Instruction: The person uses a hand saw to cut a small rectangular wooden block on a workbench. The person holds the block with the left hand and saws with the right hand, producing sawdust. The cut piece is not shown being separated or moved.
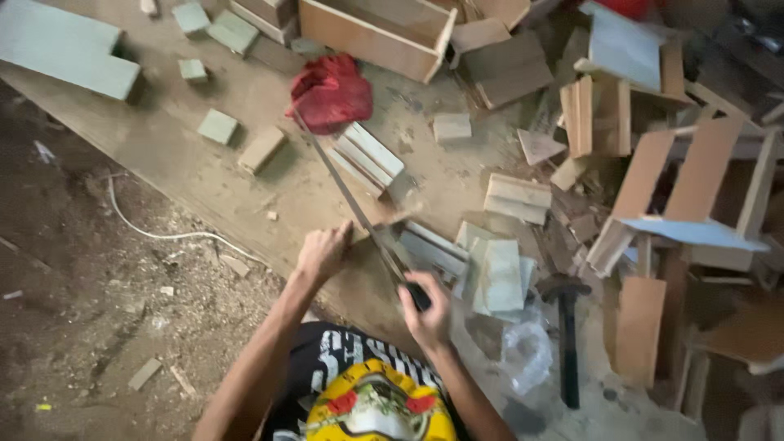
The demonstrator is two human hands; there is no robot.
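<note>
My right hand grips the dark handle of a hand saw whose long thin blade runs up and left toward a red cloth. My left hand presses down on a small wooden piece at the edge of a large plywood board, right beside the blade. The blade crosses that piece next to my fingers. A stack of pale cut wood blocks lies just right of my right hand.
A hammer lies to the right, near a clear plastic bag. Several green-faced blocks, a wooden box and slatted wooden frames crowd the back and right. A white cord trails over the dusty floor at left.
</note>
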